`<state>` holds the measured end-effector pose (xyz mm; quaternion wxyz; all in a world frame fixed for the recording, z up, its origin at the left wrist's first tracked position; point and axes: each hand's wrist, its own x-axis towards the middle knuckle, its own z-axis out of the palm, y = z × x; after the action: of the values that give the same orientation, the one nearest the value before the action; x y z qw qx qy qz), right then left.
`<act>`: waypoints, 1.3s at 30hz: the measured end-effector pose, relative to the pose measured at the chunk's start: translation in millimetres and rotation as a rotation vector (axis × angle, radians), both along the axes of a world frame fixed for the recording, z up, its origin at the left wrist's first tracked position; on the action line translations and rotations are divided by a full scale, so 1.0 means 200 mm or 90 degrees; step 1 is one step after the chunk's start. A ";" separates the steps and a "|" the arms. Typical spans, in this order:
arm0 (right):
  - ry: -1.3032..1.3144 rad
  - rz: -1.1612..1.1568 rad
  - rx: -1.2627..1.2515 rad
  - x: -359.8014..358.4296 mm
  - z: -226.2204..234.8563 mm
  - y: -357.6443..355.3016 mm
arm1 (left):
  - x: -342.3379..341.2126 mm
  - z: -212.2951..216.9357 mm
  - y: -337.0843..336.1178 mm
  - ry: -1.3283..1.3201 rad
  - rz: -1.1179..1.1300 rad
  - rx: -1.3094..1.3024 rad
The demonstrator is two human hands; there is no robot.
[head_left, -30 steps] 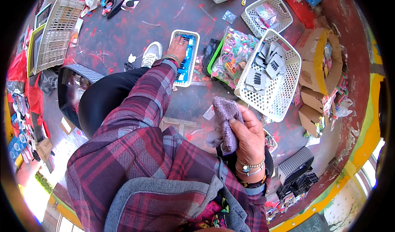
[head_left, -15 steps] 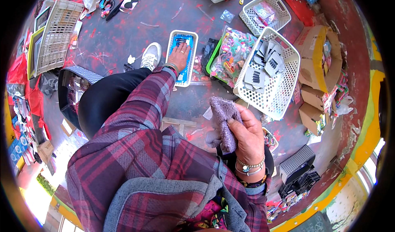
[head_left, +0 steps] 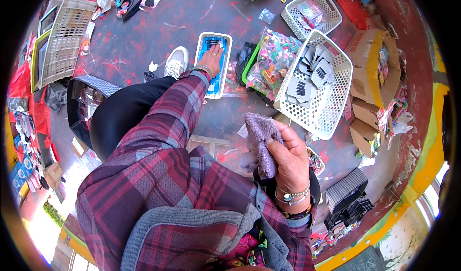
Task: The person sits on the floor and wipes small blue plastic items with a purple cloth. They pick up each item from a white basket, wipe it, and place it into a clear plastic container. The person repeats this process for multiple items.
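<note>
Our left hand [head_left: 211, 59] lies flat, fingers spread, inside a small white tray [head_left: 214, 64] of blue packets on the floor. Our right hand [head_left: 289, 160] pinches a purple cloth [head_left: 260, 143]. Just beside it, a big white basket [head_left: 317, 83] holds grey cards; a green bin [head_left: 269, 62] holds colourful trinkets; brown boxes [head_left: 372, 74] stand further right.

We note a large white perforated basket [head_left: 317, 86] of grey cards right of centre on the floor [head_left: 144, 40], a bag of coloured trinkets [head_left: 271, 62] just beside it, and a smaller white basket [head_left: 312, 14] beyond. Cardboard boxes [head_left: 372, 74] line the floor's right edge. A pale crate [head_left: 65, 38] lies at the left edge, a white shoe [head_left: 176, 62] near centre.
</note>
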<state>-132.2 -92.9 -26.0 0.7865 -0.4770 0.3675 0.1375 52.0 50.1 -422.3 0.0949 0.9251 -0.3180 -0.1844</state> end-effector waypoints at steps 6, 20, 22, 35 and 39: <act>-0.012 0.002 0.016 0.01 0.02 0.00 | 0.02 0.06 0.01 0.103 0.132 -0.081; -0.222 0.270 -0.079 -0.12 0.06 0.04 | 0.11 0.83 -0.58 0.375 0.208 -0.399; -0.256 0.317 -0.100 -0.15 0.04 0.03 | 0.01 1.03 -0.73 0.562 0.233 -0.420; -0.269 0.365 -0.189 -0.26 0.13 -0.08 | -0.32 1.22 -0.78 0.169 0.033 -0.232; -0.250 0.406 -0.205 -0.30 0.16 -0.04 | -0.41 1.38 -0.57 0.124 0.021 -0.293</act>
<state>-191.5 -101.2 5.3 0.6749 -0.7012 0.0606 0.2217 -29.1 -63.2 -147.3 0.3364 0.8621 -0.3254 -0.1941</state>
